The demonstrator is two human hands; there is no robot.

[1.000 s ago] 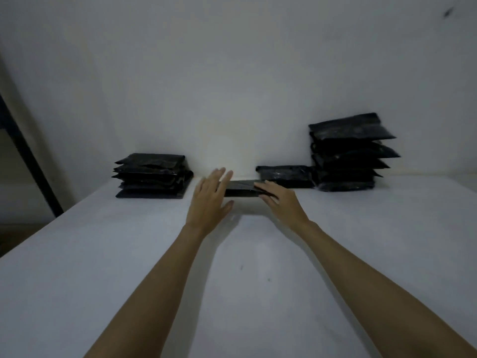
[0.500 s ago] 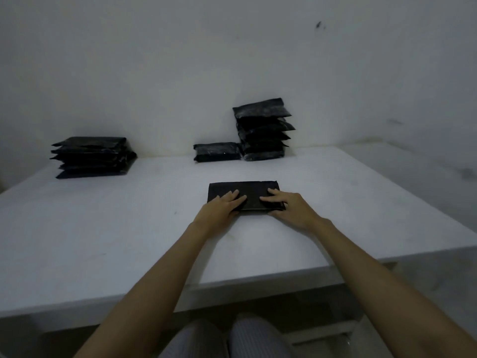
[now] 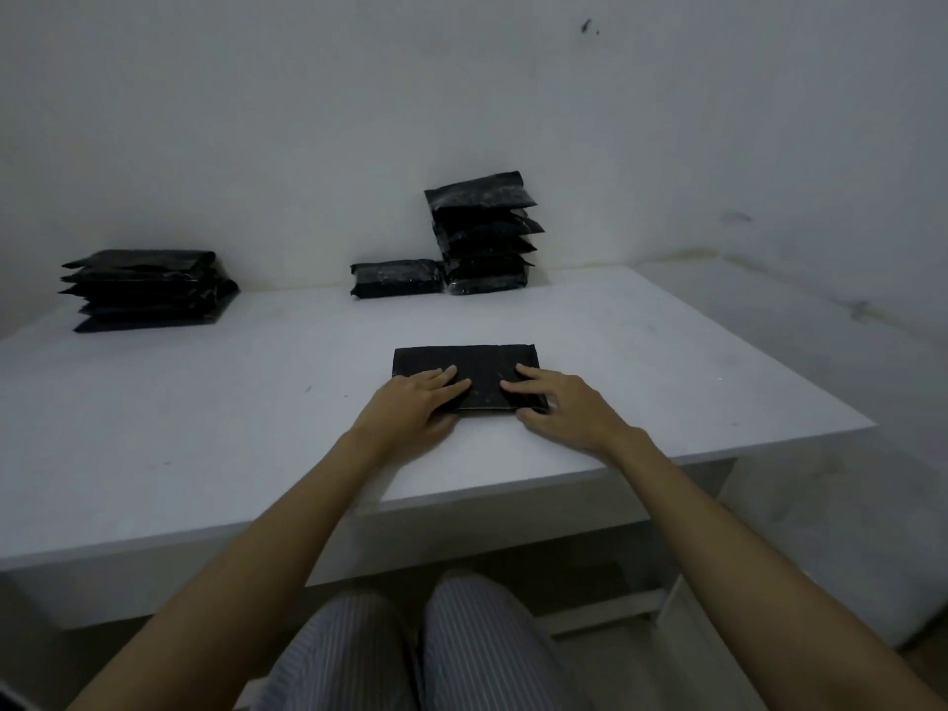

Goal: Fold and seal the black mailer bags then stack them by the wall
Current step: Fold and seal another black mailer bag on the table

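A flat black mailer bag lies on the white table, near its front edge. My left hand rests on the bag's near left part with fingers stretched out. My right hand presses the near right part, fingers straight, thumb at the bag's near edge. By the wall stands a tall stack of sealed black bags, with one single sealed bag lying just left of it. Another stack of black bags sits at the far left by the wall.
The white wall runs behind the table. The table's front edge passes just below my wrists, and its right corner is close to my right hand. My knees in striped trousers show under the table.
A second ago both hands reached to a bag near the wall; they have drawn it back toward the front edge. Since half a second ago the hands have hardly moved.
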